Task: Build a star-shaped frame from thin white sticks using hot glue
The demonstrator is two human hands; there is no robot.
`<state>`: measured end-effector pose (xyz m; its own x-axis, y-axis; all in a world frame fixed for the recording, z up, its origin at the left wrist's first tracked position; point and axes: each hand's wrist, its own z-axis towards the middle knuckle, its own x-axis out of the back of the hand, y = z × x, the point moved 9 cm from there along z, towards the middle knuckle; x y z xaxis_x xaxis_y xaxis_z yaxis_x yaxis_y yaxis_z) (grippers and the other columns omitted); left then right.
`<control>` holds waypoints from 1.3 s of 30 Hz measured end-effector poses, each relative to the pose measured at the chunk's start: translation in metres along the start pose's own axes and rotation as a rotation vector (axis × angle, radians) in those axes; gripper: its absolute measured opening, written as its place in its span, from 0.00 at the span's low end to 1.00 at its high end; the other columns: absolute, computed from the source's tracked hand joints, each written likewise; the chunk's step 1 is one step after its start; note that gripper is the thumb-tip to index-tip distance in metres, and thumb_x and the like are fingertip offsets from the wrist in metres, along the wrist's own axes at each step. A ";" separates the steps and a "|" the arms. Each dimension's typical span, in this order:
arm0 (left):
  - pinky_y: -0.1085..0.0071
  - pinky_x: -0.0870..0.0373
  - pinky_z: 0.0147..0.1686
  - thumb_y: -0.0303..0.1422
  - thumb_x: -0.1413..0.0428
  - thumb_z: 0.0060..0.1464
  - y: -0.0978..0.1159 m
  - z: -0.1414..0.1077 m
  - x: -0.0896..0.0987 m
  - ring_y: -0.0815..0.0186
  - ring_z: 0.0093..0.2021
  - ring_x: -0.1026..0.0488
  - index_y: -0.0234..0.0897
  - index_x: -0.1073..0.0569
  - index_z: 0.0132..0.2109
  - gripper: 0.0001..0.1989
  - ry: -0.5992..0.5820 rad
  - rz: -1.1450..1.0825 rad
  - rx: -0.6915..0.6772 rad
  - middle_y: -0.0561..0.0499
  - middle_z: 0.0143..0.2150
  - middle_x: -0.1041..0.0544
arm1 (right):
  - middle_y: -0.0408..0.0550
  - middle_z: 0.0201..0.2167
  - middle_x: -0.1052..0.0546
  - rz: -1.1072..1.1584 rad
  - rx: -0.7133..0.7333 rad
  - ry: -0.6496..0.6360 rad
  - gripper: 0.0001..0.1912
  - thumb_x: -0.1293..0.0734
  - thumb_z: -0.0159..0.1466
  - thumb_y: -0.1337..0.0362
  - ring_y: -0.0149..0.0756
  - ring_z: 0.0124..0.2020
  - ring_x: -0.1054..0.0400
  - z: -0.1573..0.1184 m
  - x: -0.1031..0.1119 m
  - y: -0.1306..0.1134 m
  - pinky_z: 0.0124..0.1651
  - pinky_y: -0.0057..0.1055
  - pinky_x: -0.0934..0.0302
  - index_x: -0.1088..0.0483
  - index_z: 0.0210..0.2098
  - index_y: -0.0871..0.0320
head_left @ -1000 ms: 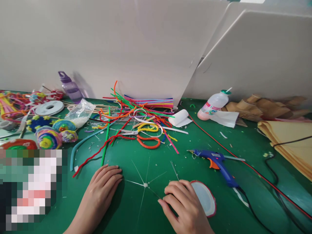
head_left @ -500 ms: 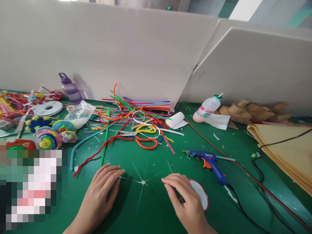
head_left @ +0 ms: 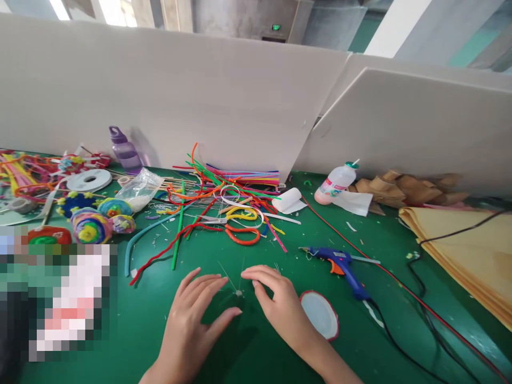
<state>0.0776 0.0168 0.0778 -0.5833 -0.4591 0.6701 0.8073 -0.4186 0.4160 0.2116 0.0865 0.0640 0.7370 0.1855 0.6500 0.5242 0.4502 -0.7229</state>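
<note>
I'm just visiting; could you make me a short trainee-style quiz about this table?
1. Which tool has the orange trigger?
2. True or false: the small white hub lies between the left hand and the right hand.
3. Which hand is nearer the red-rimmed disc?
A) left hand
B) right hand

Key:
1. The glue gun.
2. True.
3. B.

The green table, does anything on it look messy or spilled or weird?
Messy, yes: scissors lie in a jumble of colourful pipe cleaners, and pale scraps are scattered about. The blue glue gun lies on its side with a thin wisp at its nozzle. I see no spill.
</note>
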 end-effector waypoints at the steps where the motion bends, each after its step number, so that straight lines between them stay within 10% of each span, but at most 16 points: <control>1: 0.55 0.34 0.52 0.40 0.42 0.53 0.002 0.000 0.001 0.61 0.41 0.23 0.38 0.30 0.48 0.17 0.023 0.018 0.014 0.49 0.41 0.21 | 0.46 0.40 0.22 0.003 -0.007 -0.010 0.15 0.42 0.61 0.74 0.35 0.44 0.28 -0.001 -0.001 0.001 0.49 0.33 0.34 0.25 0.39 0.56; 32: 0.58 0.40 0.59 0.31 0.45 0.57 0.013 -0.005 -0.004 0.65 0.40 0.22 0.37 0.30 0.47 0.10 0.089 0.018 0.082 0.52 0.40 0.20 | 0.46 0.44 0.23 0.021 -0.029 -0.034 0.16 0.41 0.63 0.72 0.36 0.48 0.30 -0.008 0.000 0.001 0.52 0.37 0.36 0.27 0.43 0.53; 39: 0.54 0.37 0.58 0.31 0.50 0.61 -0.021 -0.005 -0.010 0.63 0.49 0.25 0.43 0.30 0.50 0.12 -0.179 0.019 0.069 0.51 0.48 0.22 | 0.47 0.42 0.23 -0.045 0.010 0.056 0.15 0.43 0.64 0.71 0.36 0.45 0.30 -0.006 0.021 0.003 0.51 0.38 0.36 0.27 0.42 0.55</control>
<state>0.0660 0.0269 0.0593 -0.5477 -0.3170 0.7743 0.8258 -0.3534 0.4395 0.2314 0.0870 0.0738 0.7357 0.1160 0.6673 0.5532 0.4655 -0.6909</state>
